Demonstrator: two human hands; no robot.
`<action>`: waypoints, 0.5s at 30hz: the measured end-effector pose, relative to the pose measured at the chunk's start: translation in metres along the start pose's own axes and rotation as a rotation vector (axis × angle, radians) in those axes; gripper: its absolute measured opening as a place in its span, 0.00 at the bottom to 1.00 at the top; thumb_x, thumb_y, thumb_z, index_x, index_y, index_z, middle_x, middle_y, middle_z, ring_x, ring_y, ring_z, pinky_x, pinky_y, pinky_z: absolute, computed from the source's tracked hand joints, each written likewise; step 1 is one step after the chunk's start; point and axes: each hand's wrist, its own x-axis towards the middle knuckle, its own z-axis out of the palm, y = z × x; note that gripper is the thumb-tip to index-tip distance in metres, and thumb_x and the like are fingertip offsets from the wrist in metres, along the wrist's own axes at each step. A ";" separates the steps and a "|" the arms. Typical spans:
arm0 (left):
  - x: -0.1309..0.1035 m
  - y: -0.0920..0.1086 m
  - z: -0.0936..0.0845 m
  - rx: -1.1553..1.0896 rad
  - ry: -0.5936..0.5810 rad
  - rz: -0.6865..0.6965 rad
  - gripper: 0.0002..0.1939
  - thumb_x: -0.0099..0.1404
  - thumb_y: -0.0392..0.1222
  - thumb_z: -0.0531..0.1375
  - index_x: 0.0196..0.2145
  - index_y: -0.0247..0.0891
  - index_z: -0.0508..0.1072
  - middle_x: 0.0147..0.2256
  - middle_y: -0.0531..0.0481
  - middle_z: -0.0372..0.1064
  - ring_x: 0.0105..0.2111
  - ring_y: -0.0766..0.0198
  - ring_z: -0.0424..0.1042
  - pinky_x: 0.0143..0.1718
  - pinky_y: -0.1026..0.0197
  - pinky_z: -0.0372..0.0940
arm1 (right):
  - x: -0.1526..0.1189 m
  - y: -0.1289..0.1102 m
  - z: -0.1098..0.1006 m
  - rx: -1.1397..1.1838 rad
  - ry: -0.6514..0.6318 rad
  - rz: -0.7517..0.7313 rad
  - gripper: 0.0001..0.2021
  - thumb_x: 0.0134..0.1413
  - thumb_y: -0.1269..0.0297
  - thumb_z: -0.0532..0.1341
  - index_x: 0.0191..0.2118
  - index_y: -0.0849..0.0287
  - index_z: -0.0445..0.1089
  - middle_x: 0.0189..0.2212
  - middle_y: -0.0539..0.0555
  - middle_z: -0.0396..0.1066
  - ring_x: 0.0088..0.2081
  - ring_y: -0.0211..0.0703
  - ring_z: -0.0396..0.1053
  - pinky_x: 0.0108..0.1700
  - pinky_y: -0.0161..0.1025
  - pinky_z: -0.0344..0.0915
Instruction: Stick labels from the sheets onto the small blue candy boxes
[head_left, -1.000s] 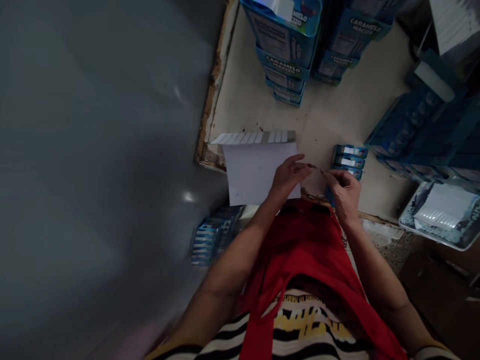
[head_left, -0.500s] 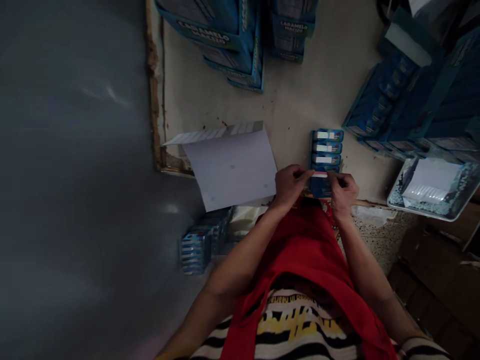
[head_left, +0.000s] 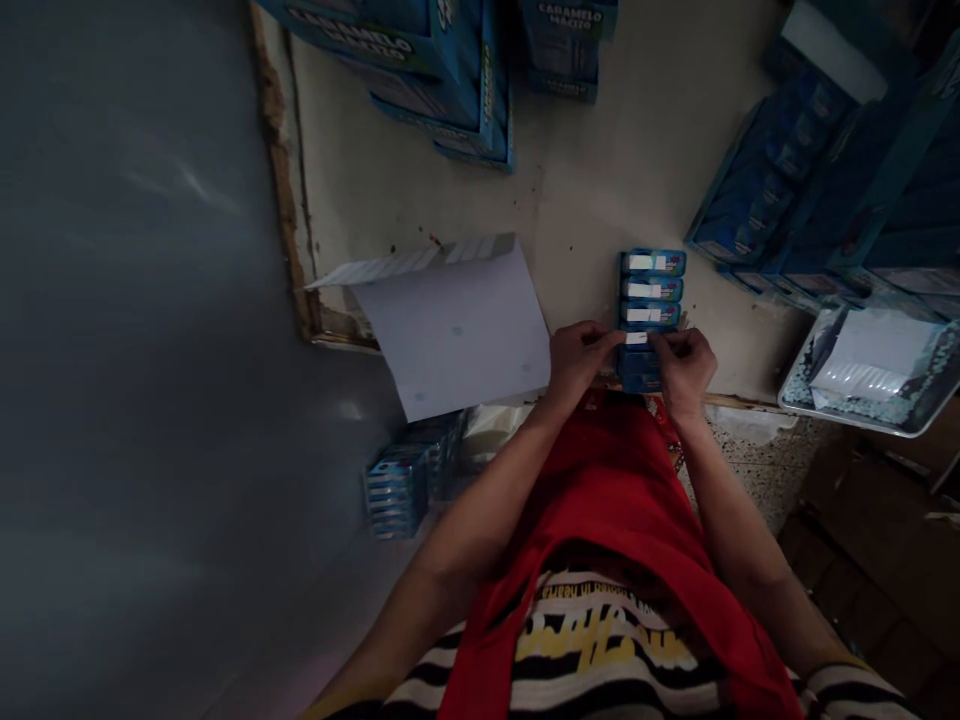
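A column of several small blue packs [head_left: 654, 290] lies at the table's front edge, the upper ones bearing white stickers. On the fourth pack down sits a white sticker [head_left: 636, 338], between my two hands. My left hand [head_left: 581, 362] pinches at the sticker's left end, fingers closed. At its right end is my right hand [head_left: 686, 370], thumb and finger pressed together on the strip. Left of my left hand lies a folded white sheet [head_left: 457, 335], with rows of stickers along its raised far flap.
Blue display boxes [head_left: 435, 100] stand at the far left of the table [head_left: 592, 190], more boxes [head_left: 825, 200] at the right. A metal tray [head_left: 900, 425] holds papers and pale bits. Blue packs [head_left: 397, 490] are stacked below the left edge.
The strip, pink and white and held between my hands before, now lies white against the fourth pack. My hands have stayed near the same place; the view has shifted slightly.
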 end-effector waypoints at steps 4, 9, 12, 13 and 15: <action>0.017 -0.014 0.021 -0.275 -0.037 -0.275 0.10 0.55 0.46 0.74 0.32 0.40 0.80 0.26 0.53 0.75 0.28 0.63 0.73 0.31 0.61 0.67 | 0.012 0.004 -0.002 0.090 -0.017 0.138 0.28 0.34 0.46 0.78 0.31 0.52 0.61 0.23 0.40 0.60 0.26 0.36 0.58 0.31 0.37 0.57; 0.011 -0.021 0.047 -0.354 0.063 -0.376 0.10 0.58 0.45 0.72 0.32 0.41 0.75 0.25 0.55 0.72 0.24 0.66 0.69 0.26 0.64 0.63 | 0.016 0.009 -0.006 0.250 -0.160 0.139 0.27 0.39 0.45 0.75 0.35 0.53 0.62 0.26 0.41 0.62 0.29 0.37 0.61 0.33 0.37 0.60; 0.003 -0.003 0.005 -0.120 0.092 -0.109 0.06 0.66 0.46 0.67 0.36 0.42 0.78 0.33 0.50 0.77 0.32 0.61 0.75 0.35 0.60 0.69 | 0.019 0.007 -0.021 0.165 -0.248 0.131 0.27 0.40 0.44 0.74 0.40 0.53 0.65 0.25 0.43 0.66 0.29 0.42 0.64 0.34 0.40 0.61; 0.005 0.009 -0.022 0.008 0.134 0.039 0.06 0.69 0.46 0.64 0.39 0.43 0.79 0.37 0.49 0.79 0.37 0.59 0.76 0.41 0.57 0.71 | 0.021 0.003 -0.029 0.116 -0.278 0.122 0.27 0.42 0.43 0.72 0.42 0.53 0.66 0.25 0.44 0.68 0.29 0.44 0.66 0.34 0.42 0.62; 0.018 0.037 -0.086 0.319 0.275 0.304 0.08 0.74 0.46 0.60 0.45 0.45 0.79 0.48 0.45 0.79 0.52 0.52 0.75 0.54 0.52 0.68 | 0.022 -0.011 -0.043 0.009 -0.274 0.058 0.26 0.48 0.42 0.69 0.46 0.53 0.68 0.27 0.48 0.72 0.29 0.47 0.69 0.36 0.44 0.62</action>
